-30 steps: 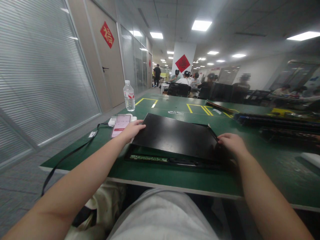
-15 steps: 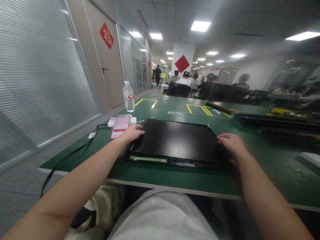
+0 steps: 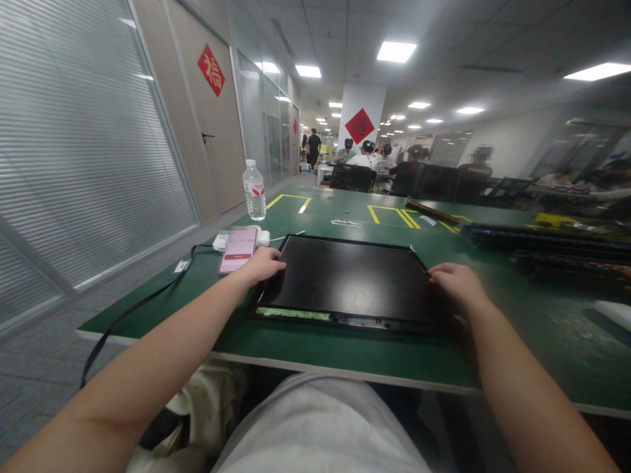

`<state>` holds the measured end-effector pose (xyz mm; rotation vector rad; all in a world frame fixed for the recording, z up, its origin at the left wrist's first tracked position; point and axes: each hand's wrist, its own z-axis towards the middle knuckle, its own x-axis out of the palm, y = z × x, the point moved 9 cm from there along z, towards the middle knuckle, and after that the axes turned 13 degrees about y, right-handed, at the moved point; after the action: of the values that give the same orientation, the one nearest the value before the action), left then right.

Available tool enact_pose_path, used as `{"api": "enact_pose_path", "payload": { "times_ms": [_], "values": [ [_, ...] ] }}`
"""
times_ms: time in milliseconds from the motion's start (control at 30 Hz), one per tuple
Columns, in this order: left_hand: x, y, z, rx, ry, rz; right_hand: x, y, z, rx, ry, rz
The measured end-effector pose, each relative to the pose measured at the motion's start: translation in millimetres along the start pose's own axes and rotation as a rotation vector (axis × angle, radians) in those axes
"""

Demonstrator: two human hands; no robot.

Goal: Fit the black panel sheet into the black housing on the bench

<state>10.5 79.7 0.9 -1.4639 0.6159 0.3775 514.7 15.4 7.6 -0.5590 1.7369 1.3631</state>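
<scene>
A black LCD panel [image 3: 345, 272] lies face up on the green table, over a dark frame. Along its near edge runs a green circuit board strip [image 3: 293, 315]. My left hand [image 3: 266, 264] grips the panel's left edge, thumb on top and the other fingers partly hidden behind the rim. On the opposite side, my right hand [image 3: 457, 282] pinches the panel's right edge between thumb and fingers. Beside my left hand lies a phone [image 3: 238, 253] with a lit pink screen, and a white adapter [image 3: 263, 238] sits next to it.
The green table [image 3: 340, 358] carries a water bottle [image 3: 255, 192] at the back left. Several dark panel strips [image 3: 522, 238] are stacked at the right, near a white object [image 3: 614, 314]. A black cable [image 3: 142, 303] hangs over the left edge. People sit at tables farther back.
The panel's far edge now shows more of its black border and the panel seems tilted slightly differently. Both hands keep almost the same place on its sides.
</scene>
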Motion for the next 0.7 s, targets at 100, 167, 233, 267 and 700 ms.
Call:
{"api": "enact_pose_path", "payload": {
  "times_ms": [100, 167, 233, 267, 700],
  "values": [
    [1.0, 0, 0, -0.002, 0.012, 0.007, 0, 0, 0, -0.003, 0.004, 0.009],
    [0.7, 1, -1, -0.017, 0.005, -0.002, 0, -1, 1, -0.005, 0.0, 0.01],
    [1.1, 2, -2, -0.037, 0.003, -0.026, 0, -1, 2, -0.011, -0.003, 0.008],
    [1.5, 2, -2, -0.045, 0.003, -0.038, 1, -1, 2, -0.012, -0.002, 0.007],
    [5.6, 11, 6, -0.065, -0.018, -0.009, 1, 0, 1, -0.005, -0.003, 0.005]
  ]
}}
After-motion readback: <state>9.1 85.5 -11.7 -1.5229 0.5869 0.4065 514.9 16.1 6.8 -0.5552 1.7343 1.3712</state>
